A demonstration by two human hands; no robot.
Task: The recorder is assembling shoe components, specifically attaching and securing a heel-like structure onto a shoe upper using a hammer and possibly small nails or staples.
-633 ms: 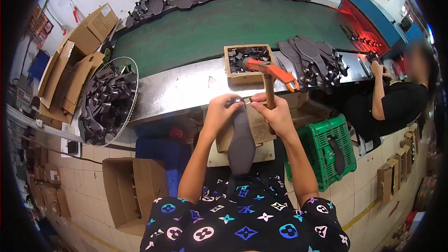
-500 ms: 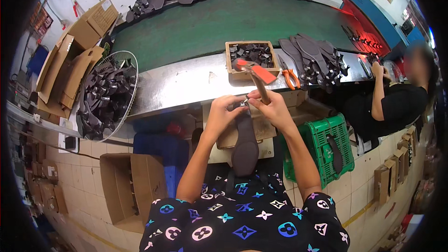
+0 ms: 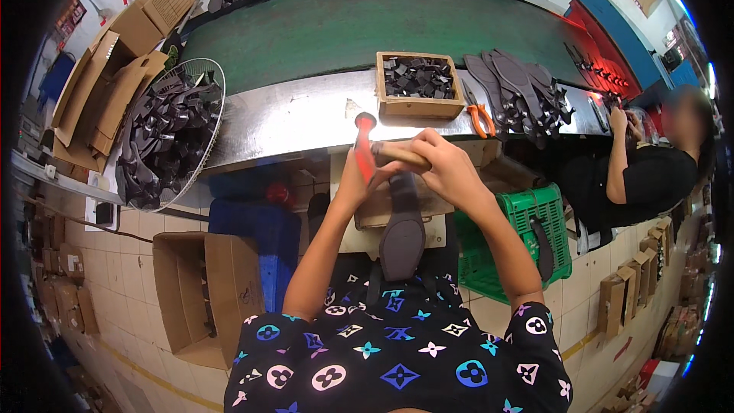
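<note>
My right hand [image 3: 449, 167] is closed round the wooden handle of a hammer [image 3: 394, 154]. The hammer's red head is tilted up at the left, in front of my left hand [image 3: 353, 185], and looks blurred. A dark grey shoe sole [image 3: 402, 241] lies lengthwise before me, its broad end toward my body. At its far, narrow end my left hand grips it; the hammer partly hides those fingers. Beneath the sole is a pale work block [image 3: 436, 235]. Whatever sits at the sole's far tip is hidden by my hands.
A wooden box [image 3: 420, 110] of small black pieces stands on the metal bench edge, beside orange-handled pliers [image 3: 482, 120] and stacked soles [image 3: 514, 84]. Left is a wire basket [image 3: 218, 118] of black heels. A green crate [image 3: 516, 279] and cardboard box [image 3: 241, 283] flank me. A co-worker [image 3: 650, 172] sits right.
The hammer has swung from upright to lying leftward, its head now over my left hand. My right hand has risen slightly and shifted up its handle. The view has tilted a little.
</note>
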